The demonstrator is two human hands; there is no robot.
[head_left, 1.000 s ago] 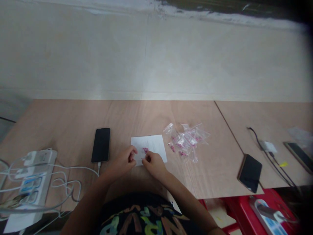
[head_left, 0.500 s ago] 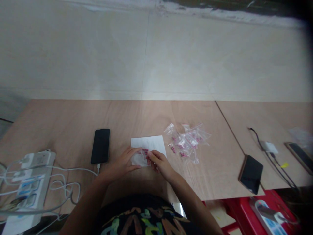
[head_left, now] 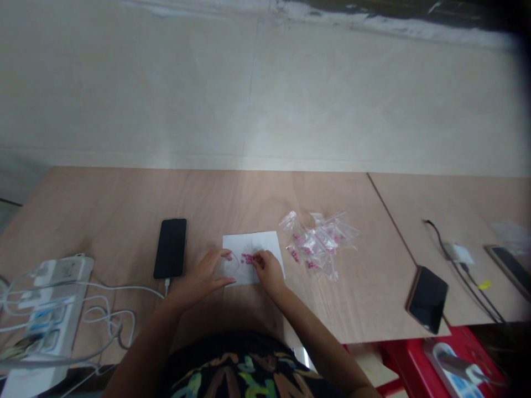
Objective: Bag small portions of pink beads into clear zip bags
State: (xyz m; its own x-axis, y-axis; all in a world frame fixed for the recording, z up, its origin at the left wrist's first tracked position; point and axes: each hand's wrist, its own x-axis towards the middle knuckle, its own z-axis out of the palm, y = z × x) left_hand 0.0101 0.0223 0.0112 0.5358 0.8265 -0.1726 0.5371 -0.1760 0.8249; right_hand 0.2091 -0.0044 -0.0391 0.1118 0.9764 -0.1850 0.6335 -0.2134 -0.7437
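Note:
A white sheet of paper (head_left: 253,241) lies on the table in front of me, with a cluster of small pink beads (head_left: 247,258) near its middle. My right hand (head_left: 269,272) is over the paper's right side, its fingertips pinched together at the edge of the beads; what is between them is hidden. At the paper's left edge is my left hand (head_left: 209,272), thumb and fingers apart. A faint, clear curved line, a thread or a bag's edge, shows beside its fingers; I cannot tell which. To the right lie several clear zip bags (head_left: 321,240) with pink beads inside.
A black phone (head_left: 170,249) on a white cable lies left of the paper. Power strips and cables (head_left: 53,315) fill the left corner. Another phone (head_left: 427,298) rests near the right front edge, above a red stool (head_left: 409,359). The wall (head_left: 249,110) bounds the table's back.
My left hand has drawn slightly left and opened wider. The right hand has come down to the beads, which now lie uncovered on the paper.

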